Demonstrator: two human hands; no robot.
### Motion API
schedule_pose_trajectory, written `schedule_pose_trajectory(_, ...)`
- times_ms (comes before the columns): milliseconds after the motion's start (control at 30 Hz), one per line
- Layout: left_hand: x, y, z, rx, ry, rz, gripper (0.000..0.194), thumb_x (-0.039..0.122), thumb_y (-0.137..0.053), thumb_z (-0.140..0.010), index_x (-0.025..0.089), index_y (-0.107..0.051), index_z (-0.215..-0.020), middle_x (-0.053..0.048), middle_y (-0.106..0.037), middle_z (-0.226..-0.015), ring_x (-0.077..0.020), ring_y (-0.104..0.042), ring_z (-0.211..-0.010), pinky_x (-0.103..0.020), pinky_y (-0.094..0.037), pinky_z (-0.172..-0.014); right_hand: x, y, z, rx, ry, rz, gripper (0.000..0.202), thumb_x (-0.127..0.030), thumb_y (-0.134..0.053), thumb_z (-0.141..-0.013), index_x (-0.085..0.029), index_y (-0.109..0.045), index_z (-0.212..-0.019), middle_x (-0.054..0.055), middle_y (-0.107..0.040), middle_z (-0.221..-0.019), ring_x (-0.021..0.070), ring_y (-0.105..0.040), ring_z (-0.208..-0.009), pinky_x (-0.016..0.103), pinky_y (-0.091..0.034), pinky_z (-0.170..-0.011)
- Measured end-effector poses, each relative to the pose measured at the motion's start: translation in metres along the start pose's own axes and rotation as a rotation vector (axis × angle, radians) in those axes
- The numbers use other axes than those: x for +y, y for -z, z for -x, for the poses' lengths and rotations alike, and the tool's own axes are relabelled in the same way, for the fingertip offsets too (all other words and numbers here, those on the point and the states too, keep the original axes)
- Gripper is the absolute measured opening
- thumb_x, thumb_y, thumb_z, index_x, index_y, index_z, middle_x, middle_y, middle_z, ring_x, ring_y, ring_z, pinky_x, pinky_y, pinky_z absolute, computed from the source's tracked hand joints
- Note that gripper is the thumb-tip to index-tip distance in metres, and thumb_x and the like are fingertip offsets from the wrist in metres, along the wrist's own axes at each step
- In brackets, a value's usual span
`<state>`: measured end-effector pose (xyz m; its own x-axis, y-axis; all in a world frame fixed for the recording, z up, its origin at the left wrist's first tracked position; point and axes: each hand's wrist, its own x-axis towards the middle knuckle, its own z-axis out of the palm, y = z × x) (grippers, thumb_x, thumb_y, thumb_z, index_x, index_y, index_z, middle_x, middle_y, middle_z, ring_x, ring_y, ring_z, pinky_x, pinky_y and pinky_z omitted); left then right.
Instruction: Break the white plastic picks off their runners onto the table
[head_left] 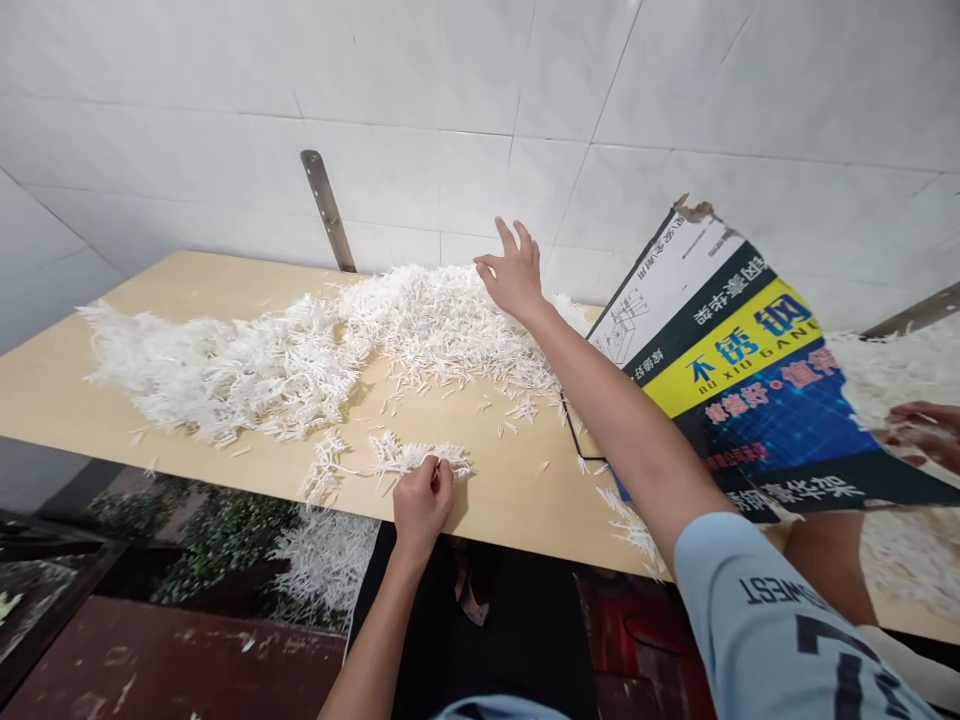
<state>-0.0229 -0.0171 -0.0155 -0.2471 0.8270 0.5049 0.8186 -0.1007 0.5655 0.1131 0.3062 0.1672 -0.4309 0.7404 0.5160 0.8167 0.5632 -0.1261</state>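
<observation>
My left hand [423, 498] is near the table's front edge, its fingers pinched on a white branching sprig [412, 457], which looks like plastic. A smaller bit of white sprig [324, 466] lies to the left. My right hand [513, 272] is stretched out above the back of a pile of short white pieces [450, 320], its fingers apart and nothing visible in them. Left of that pile, a heap of longer white sprigs [240, 370] covers part of the table.
A torn printed cardboard sheet [720, 380] stands at the right of the pale table [525, 520]. Behind it, another person's hand [926, 430] is among more white pieces. A metal bracket [328, 212] rises against the tiled wall. Below are green sprigs [225, 535].
</observation>
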Motion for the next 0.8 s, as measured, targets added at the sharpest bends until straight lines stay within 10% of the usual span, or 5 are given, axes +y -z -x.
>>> schedule_pose_trajectory(200,0.001,0.009,0.005,0.293,-0.149,0.184,0.022,0.013,-0.056,-0.093,0.021,-0.049,-0.074,0.003,-0.046,-0.062,-0.0141,-0.046,-0.057,-0.027,-0.037,-0.059,-0.072,-0.01,0.015,-0.079,0.177,-0.083,0.07,-0.017,-0.049,-0.099,-0.024,-0.025,-0.164,0.014,-0.039,-0.163,0.0386,-0.037,-0.146,0.071,-0.026,-0.118)
schedule_pose_trajectory(400,-0.002,0.042,0.005,0.453,-0.303,0.364,0.01,0.012,-0.054,-0.091,0.02,-0.057,-0.084,-0.003,-0.055,-0.075,-0.0189,-0.055,-0.074,-0.034,-0.049,-0.069,-0.166,-0.064,0.086,-0.332,0.641,-0.295,0.05,-0.019,-0.045,-0.102,-0.018,-0.051,-0.151,0.013,-0.057,-0.151,0.0283,-0.047,-0.142,0.049,-0.039,-0.118)
schedule_pose_trajectory(533,-0.004,0.095,0.005,0.581,-0.402,0.331,0.008,0.017,-0.057,-0.09,0.02,-0.059,-0.082,-0.002,-0.055,-0.073,-0.0183,-0.055,-0.069,-0.042,-0.052,-0.074,-0.178,-0.1,0.129,-0.513,0.859,-0.375,0.049,-0.039,-0.051,-0.103,-0.028,-0.054,-0.151,0.006,-0.042,-0.165,0.0279,-0.031,-0.156,0.055,-0.018,-0.127)
schedule_pose_trajectory(633,-0.006,0.134,0.001,0.769,-0.365,0.266,0.02,0.03,-0.056,-0.092,0.021,-0.058,-0.074,-0.002,-0.053,-0.068,-0.0191,-0.053,-0.064,-0.045,-0.051,-0.075,-0.156,-0.105,0.123,-0.612,0.697,-0.282,0.057,-0.049,-0.047,-0.103,-0.032,-0.044,-0.157,0.004,-0.031,-0.169,0.0288,-0.022,-0.159,0.061,-0.002,-0.128)
schedule_pose_trajectory(800,-0.014,0.169,-0.022,1.161,-0.272,0.247,0.019,0.03,-0.047,-0.093,0.024,-0.048,-0.075,0.001,-0.043,-0.067,-0.0181,-0.044,-0.058,-0.042,-0.047,-0.065,-0.168,-0.09,0.124,-0.342,0.083,-0.085,0.067,-0.044,-0.036,-0.106,-0.01,-0.03,-0.163,0.018,-0.008,-0.172,0.0394,0.005,-0.16,0.071,0.011,-0.122)
